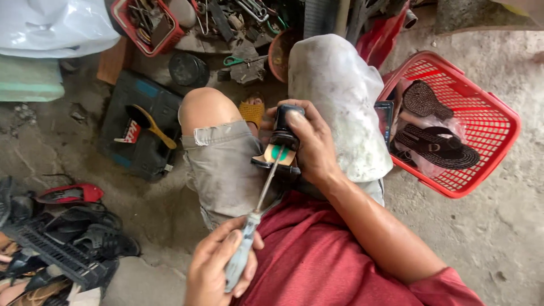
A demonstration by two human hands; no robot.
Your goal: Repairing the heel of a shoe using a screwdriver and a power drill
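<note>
To the right of our right hand stands a red plastic basket with a latticed wall. In it we see a pair of black flat sandals, one lying over crinkled clear plastic, and a dark oval sole leaning against its far side. Up beyond our left hand, at the top edge, a smaller red tray holds metal tools that we cannot make out one by one.

Our right hand is clamped around a black shoe heel, thumb over its rounded top, holding it between our knees. Its underside shows a tan face with a green spot, and a black rim at the lower edge. Our left hand is wrapped shut on the pale grip of a screwdriver; its thin metal shaft runs up to the tan face and meets it near the green spot.

The tip itself is too small to read. Most of the shoe is hidden behind our fingers and our knee, so we cannot tell its shape. Left of our left hand a heap of dark shoes is cut by the frame edge.
</note>
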